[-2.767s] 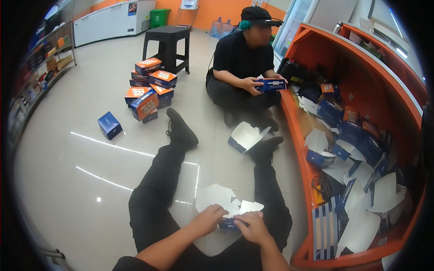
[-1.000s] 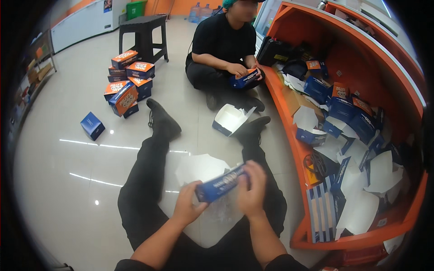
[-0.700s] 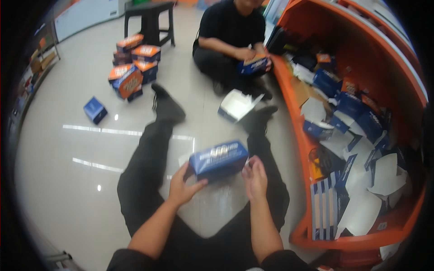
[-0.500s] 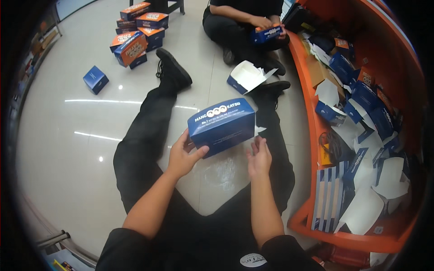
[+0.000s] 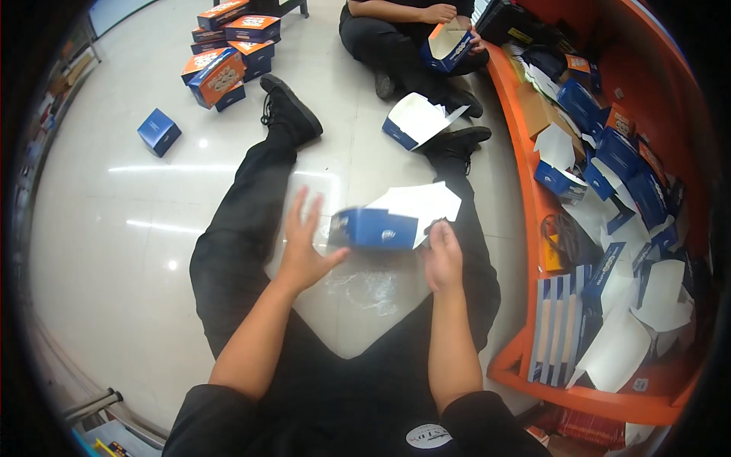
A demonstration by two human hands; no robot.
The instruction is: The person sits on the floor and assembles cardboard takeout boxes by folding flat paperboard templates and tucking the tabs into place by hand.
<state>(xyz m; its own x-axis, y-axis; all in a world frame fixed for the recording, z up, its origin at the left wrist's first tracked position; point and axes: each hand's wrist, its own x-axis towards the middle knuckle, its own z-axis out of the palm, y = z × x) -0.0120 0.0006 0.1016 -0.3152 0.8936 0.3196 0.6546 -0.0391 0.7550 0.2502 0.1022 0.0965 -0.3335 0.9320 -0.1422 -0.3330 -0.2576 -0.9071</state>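
Note:
A blue folding carton (image 5: 375, 231), a little blurred, is held in the air between my legs with its white inner flap (image 5: 426, 202) spread out toward the upper right. Pinched at the carton's right edge, by the base of that flap, are the fingers of my right hand (image 5: 442, 257). My left hand (image 5: 304, 242) has its fingers stretched upward and apart beside the carton's left end. The thumb comes close to the lower left corner; whether it touches cannot be made out.
An opened carton (image 5: 415, 126) lies by my right shoe. Farther left are a single blue carton (image 5: 159, 132) and stacked orange-and-blue cartons (image 5: 221, 72). A co-worker holds an open carton (image 5: 448, 47). On the right, an orange shelf unit (image 5: 509, 364) contains cartons and flat blanks.
The carton has turned, bringing its white flap into view. My left hand has let go of it, fingers spreading. The co-worker's carton now shows its open inside.

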